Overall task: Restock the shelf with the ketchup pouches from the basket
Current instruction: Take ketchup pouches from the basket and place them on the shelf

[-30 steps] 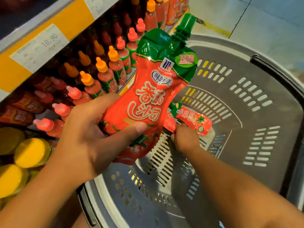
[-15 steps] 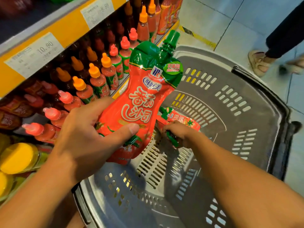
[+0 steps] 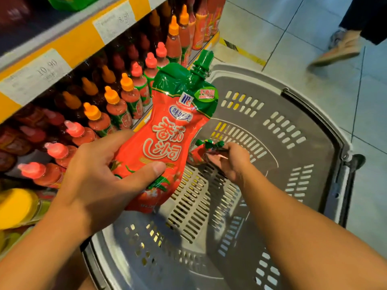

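My left hand (image 3: 94,185) grips a large red ketchup pouch (image 3: 167,130) with a green top and spout, held upright over the left edge of the grey basket (image 3: 303,130). My right hand (image 3: 230,162) is down inside the basket, closed on a second, smaller red ketchup pouch (image 3: 199,152) whose green cap sticks out above my fingers. That pouch is partly hidden by my hand and by the big pouch. The shelf (image 3: 69,45) with yellow price rail is on the left.
Rows of red sauce bottles (image 3: 117,109) with orange and pink caps fill the shelf beside the basket. Yellow-lidded jars (image 3: 18,206) sit at lower left. A passer-by's shoe (image 3: 339,51) is on the tiled floor at upper right.
My right hand has closed around the small pouch and lifted it off the basket floor. The large pouch has stayed in my left hand. A person's foot has come into view.
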Available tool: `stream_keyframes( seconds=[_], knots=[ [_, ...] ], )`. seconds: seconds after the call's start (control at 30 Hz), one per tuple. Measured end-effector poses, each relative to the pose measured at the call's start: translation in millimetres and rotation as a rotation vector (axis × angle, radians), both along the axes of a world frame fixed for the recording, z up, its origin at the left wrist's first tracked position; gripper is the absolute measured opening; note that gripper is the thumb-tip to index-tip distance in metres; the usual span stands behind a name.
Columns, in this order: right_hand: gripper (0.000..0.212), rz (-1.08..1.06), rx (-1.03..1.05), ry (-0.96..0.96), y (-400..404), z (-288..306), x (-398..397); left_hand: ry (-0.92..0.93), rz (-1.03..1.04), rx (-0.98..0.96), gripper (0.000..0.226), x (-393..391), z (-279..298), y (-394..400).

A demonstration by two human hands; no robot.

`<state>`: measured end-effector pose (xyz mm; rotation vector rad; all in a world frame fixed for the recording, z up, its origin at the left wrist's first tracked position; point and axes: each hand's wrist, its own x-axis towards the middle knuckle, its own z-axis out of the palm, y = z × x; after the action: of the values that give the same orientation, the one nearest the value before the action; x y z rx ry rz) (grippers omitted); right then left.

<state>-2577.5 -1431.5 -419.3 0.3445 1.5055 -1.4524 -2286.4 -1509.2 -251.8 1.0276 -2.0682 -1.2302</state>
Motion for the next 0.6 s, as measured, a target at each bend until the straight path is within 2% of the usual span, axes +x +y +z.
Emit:
stream_keyframes(
  seconds=[0.17,0.3,0.43,0.47,0.6],
  knots=[
    [0.048,0.013,-0.068,0.05,4,-10,11,0.021,0.011,0.013,0.035,-1,2,2],
    [0.054,-0.012,-0.132,0.029,11,-10,14,0.06,0.013,0.049,0.042,0,-3,1],
    [0.065,0.016,-0.19,0.01,5,-12,15,0.073,-0.006,0.046,0.038,-1,1,1],
    [0.065,0.091,-0.162,0.078,3,-17,16,0.074,-0.01,0.045,0.036,-1,2,1],
    [0.049,0.636,0.097,0.624,0,-37,33,0.11,-0.003,0.061,0.036,-2,3,0]
  ],
)
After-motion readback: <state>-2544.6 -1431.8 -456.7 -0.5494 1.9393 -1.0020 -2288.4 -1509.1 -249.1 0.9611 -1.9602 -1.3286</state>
